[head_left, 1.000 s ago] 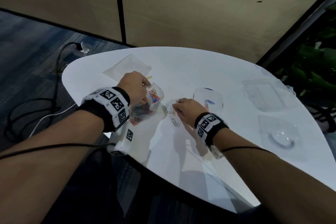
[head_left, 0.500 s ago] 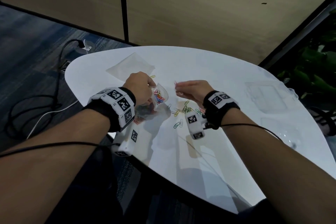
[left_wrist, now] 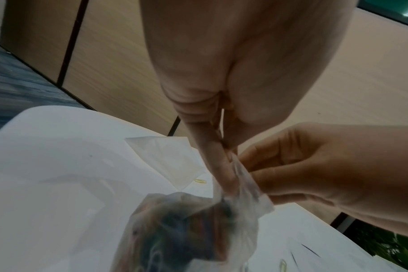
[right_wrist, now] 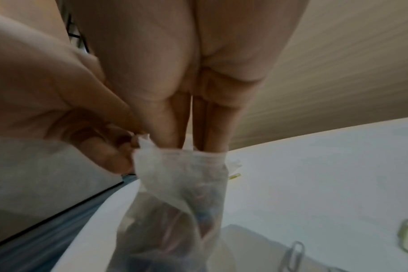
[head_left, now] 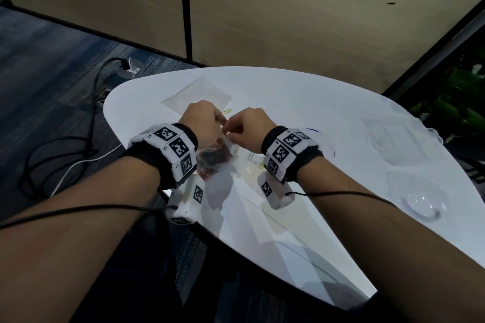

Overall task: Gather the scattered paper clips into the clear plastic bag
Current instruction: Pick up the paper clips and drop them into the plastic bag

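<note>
The clear plastic bag (head_left: 214, 160) hangs over the white table's (head_left: 328, 102) near-left edge, with coloured paper clips bunched in its bottom (left_wrist: 186, 230). My left hand (head_left: 221, 126) pinches the bag's rim (left_wrist: 224, 165). My right hand (head_left: 231, 131) meets it at the mouth. In the right wrist view its bunched fingertips (right_wrist: 172, 139) dip inside the bag (right_wrist: 175, 193), and the rim hides what they pinch. Loose paper clips (head_left: 256, 160) lie on the table beside my right wrist (right_wrist: 293, 254). One yellow clip (head_left: 227, 111) lies just beyond the hands.
A second flat clear bag (head_left: 196, 97) lies behind the hands. Clear plastic packaging (head_left: 388, 139) and a clear blister shell (head_left: 422, 204) sit at the table's right. Cables (head_left: 52, 155) run over the carpet at the left. A plant (head_left: 462, 113) stands at the far right.
My right hand picked clips off the table, rose with them and has moved left to the bag's mouth. The left hand has kept hold of the bag.
</note>
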The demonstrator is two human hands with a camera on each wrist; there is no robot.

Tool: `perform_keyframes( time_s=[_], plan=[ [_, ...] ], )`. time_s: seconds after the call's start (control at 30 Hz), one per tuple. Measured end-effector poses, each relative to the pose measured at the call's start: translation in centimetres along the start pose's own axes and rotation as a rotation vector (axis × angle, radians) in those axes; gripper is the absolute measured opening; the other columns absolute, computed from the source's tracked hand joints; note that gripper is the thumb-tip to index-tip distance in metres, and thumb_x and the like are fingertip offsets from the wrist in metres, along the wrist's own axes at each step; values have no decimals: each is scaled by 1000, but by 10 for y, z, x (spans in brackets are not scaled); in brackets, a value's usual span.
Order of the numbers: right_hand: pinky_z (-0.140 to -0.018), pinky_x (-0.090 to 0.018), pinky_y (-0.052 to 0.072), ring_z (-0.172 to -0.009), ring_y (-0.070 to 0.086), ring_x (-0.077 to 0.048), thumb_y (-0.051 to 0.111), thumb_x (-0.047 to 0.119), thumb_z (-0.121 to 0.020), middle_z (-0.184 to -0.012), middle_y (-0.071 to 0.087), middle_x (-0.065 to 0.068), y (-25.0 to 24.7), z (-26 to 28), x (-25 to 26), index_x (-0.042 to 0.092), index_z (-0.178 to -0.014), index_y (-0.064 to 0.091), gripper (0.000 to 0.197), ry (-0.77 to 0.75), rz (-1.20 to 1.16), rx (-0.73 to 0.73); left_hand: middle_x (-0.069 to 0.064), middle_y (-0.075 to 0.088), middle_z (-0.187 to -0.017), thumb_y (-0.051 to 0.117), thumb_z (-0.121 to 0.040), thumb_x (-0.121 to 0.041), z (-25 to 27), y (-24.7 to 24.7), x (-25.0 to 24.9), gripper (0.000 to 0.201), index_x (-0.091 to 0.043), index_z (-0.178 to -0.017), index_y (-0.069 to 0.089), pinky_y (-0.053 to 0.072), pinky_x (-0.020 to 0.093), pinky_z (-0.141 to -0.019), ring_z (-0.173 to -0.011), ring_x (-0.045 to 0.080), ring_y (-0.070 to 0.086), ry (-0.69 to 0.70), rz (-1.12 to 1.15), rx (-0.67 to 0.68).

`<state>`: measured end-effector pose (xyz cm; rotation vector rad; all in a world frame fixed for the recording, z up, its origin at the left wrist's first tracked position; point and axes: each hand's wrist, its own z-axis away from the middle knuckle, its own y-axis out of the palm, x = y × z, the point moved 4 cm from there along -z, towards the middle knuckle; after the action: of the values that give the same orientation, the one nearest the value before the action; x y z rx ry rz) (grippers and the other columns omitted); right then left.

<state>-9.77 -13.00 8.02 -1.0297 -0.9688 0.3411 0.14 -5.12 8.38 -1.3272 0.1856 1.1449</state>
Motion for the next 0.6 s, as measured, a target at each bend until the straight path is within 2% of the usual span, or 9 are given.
perform_keyframes(
  time_s=[0.1,0.17,0.2,0.27,0.33,0.4,0.47,0.57,0.6],
  plan=[
    [-85,-24,55,-89,71,-14,64,10,-87,-96,76,-3,-18,-6,3,16,-101,76,19,-57,-117,80,12,74,-94,55,-92,3,1,-8,9,26,-10,-105,73,62,40,-81,-81,28,76,-40,100,-30],
    [-78,-33,61,-84,73,-22,55,-1,-89,-92,75,-12,-35,-18,-9,7,-97,74,22,4,-366,3,12,73,-85,49,-95,5,2,-13,19,29,-9,-104,72,63,40,-78,-73,26,76,-73,158,-47],
    [-79,-36,61,-85,73,-23,51,-3,-89,-94,74,-13,-40,-27,-19,6,-98,74,26,32,-391,-63,13,73,-80,47,-95,6,2,-15,25,30,-9,-105,72,63,40,-77,-70,26,76,-86,177,-48],
    [-94,-32,54,-100,69,-23,48,2,-91,-110,72,-9,-36,-51,-41,12,-109,73,32,81,-153,-122,15,74,-78,47,-95,7,3,-15,34,31,-7,-107,72,64,40,-76,-68,26,76,-91,187,-41],
    [-106,-28,41,-122,56,-22,47,13,-96,-133,61,-6,-13,-71,-56,20,-126,64,36,94,167,-30,17,74,-86,50,-94,8,2,-13,38,29,-6,-107,72,63,41,-78,-71,28,76,-81,165,-32],
    [-111,-31,32,-134,44,-24,41,22,-101,-146,49,-6,15,-89,-63,20,-139,52,39,70,292,98,16,75,-91,54,-92,8,-2,-11,39,28,-6,-106,73,62,42,-81,-79,30,76,-72,140,-29],
    [-109,-34,32,-134,44,-27,35,23,-104,-148,46,-6,38,-103,-66,14,-141,46,40,34,374,175,17,74,-98,59,-88,8,-6,-9,37,27,-8,-106,74,61,42,-82,-87,32,74,-55,110,-22],
    [-96,-39,41,-118,54,-34,35,16,-101,-133,51,-11,51,-110,-63,7,-129,49,32,-72,497,237,16,74,-101,62,-87,4,-8,-7,32,27,-10,-108,73,61,41,-83,-91,32,73,-24,54,-15],
    [-97,-41,42,-118,54,-35,34,17,-101,-133,50,-13,52,-105,-63,6,-128,49,32,-104,531,256,15,74,-101,60,-89,3,-8,-6,32,27,-10,-108,73,61,41,-84,-92,31,73,-19,34,-13]
  ],
)
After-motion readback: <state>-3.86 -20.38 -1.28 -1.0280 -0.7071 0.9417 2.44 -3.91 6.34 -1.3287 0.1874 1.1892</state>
